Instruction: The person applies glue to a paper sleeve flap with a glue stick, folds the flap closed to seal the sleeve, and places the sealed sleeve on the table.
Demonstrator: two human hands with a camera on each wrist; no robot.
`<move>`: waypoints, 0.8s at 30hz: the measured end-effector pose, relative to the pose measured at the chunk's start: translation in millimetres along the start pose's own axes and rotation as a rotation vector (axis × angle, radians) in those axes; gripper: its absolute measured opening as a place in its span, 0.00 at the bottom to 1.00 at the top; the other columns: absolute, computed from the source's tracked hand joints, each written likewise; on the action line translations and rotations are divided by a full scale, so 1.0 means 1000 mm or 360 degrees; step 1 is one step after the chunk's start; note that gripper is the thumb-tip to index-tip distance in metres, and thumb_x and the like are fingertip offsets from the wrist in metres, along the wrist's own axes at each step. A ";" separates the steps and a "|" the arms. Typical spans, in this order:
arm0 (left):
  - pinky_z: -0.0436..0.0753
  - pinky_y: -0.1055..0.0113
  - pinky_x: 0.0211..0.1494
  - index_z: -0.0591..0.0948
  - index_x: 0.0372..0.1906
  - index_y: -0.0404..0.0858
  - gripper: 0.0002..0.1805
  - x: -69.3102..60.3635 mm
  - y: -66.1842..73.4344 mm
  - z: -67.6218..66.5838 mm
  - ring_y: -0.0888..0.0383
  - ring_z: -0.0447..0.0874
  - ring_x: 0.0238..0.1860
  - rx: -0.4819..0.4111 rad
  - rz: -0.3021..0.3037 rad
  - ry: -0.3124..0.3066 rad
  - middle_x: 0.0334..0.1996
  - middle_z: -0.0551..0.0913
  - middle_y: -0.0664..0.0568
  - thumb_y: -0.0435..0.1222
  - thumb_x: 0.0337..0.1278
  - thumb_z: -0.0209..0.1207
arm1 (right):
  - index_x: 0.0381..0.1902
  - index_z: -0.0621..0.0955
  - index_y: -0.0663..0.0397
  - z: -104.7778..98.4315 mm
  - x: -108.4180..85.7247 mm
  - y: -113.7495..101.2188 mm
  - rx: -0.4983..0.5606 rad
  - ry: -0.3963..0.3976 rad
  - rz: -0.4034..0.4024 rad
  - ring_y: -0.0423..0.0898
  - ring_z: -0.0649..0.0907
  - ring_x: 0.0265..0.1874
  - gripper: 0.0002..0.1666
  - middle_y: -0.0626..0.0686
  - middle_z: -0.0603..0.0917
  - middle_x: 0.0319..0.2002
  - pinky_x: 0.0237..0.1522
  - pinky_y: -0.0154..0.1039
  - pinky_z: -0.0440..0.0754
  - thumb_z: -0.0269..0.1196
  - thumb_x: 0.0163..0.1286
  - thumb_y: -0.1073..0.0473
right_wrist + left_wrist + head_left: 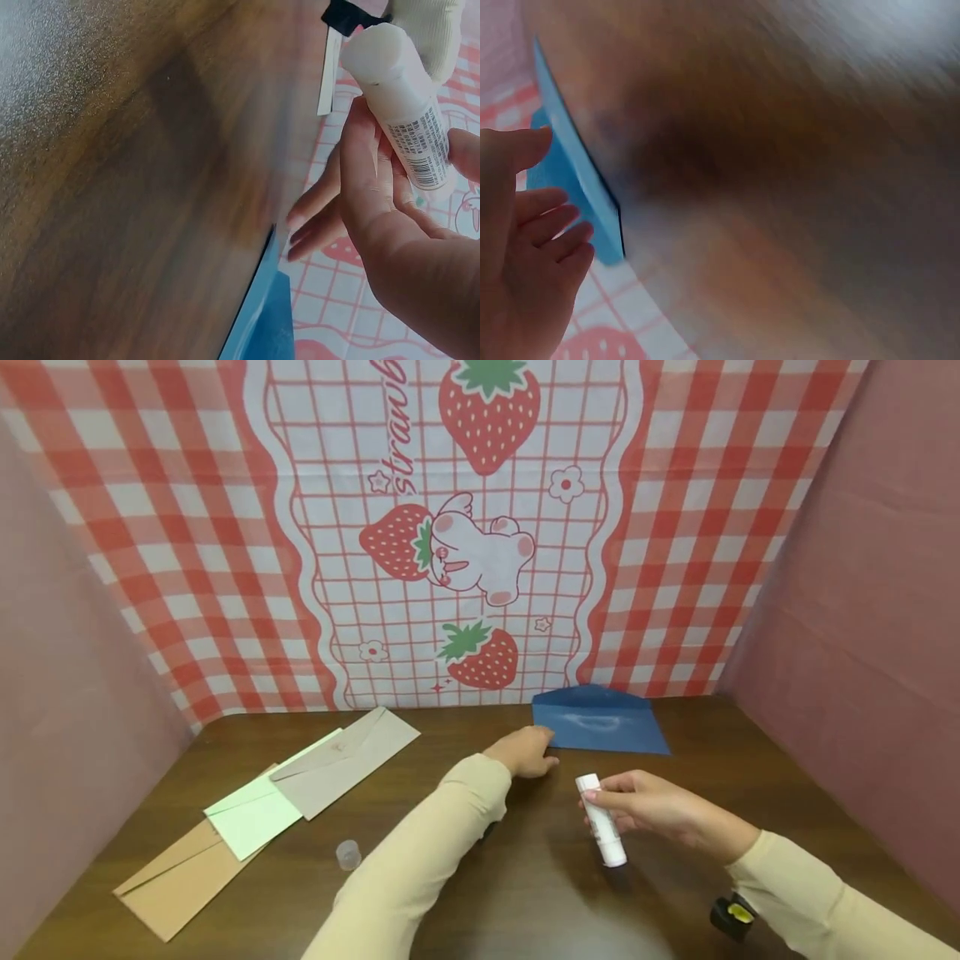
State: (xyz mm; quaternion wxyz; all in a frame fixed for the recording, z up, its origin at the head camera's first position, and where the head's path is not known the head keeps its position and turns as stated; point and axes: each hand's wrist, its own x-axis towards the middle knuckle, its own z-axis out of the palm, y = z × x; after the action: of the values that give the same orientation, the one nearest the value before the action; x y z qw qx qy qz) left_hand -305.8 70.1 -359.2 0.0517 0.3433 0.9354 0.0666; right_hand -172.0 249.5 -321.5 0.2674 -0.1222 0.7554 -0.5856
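A blue envelope (618,733) lies near the back of the table with its flap raised toward the cloth. A whitish looped smear marks its face. My left hand (527,752) is at the envelope's left edge, with thumb and fingers apart and nothing between them. Whether the fingertips touch the paper I cannot tell. In front of the envelope, my right hand (667,810) holds a white glue stick (602,822) above the table, tilted, between thumb and fingers. The right wrist view shows a barcode label on the glue stick (420,146).
On the left, a grey envelope (360,760), a light green envelope (255,818) and a brown envelope (183,885) overlap in a slanting row. A small translucent cap (348,855) stands on the wooden table (510,893) left of my left sleeve. Behind hangs a strawberry-print cloth (675,527).
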 end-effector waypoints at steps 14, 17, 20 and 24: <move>0.82 0.63 0.52 0.83 0.44 0.37 0.27 -0.035 -0.001 -0.002 0.54 0.84 0.50 0.0183 -0.0169 -0.0134 0.49 0.85 0.47 0.58 0.61 0.55 | 0.59 0.66 0.81 0.000 -0.002 -0.006 -0.0043 0.0030 0.0027 0.43 0.85 0.42 0.33 0.50 0.85 0.41 0.46 0.39 0.84 0.53 0.74 0.52; 0.82 0.62 0.54 0.83 0.45 0.37 0.28 -0.053 -0.005 -0.001 0.54 0.83 0.51 0.0223 -0.0154 -0.0141 0.50 0.85 0.46 0.58 0.60 0.56 | 0.60 0.65 0.81 0.002 -0.002 -0.006 -0.0038 0.0040 0.0034 0.43 0.85 0.42 0.34 0.50 0.85 0.41 0.46 0.38 0.84 0.54 0.74 0.52; 0.81 0.62 0.57 0.81 0.51 0.37 0.30 -0.073 -0.005 0.002 0.53 0.81 0.56 0.0248 -0.0141 -0.0164 0.55 0.83 0.47 0.58 0.60 0.56 | 0.60 0.65 0.82 0.002 -0.002 -0.004 -0.0045 0.0045 0.0039 0.43 0.85 0.42 0.35 0.51 0.86 0.41 0.46 0.38 0.84 0.54 0.74 0.51; 0.79 0.62 0.61 0.78 0.58 0.38 0.33 -0.100 -0.003 0.005 0.53 0.77 0.62 0.0266 -0.0137 -0.0191 0.62 0.78 0.48 0.59 0.59 0.55 | 0.60 0.65 0.82 0.001 -0.003 0.000 -0.0052 0.0029 0.0044 0.43 0.85 0.42 0.35 0.51 0.85 0.42 0.47 0.38 0.84 0.54 0.74 0.51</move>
State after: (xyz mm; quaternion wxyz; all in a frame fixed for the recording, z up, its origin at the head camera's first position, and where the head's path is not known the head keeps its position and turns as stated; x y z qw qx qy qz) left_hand -230.6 3.4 -359.1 0.0818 0.3092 0.9468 -0.0346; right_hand -168.9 249.8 -320.8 0.2665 -0.1108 0.7688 -0.5706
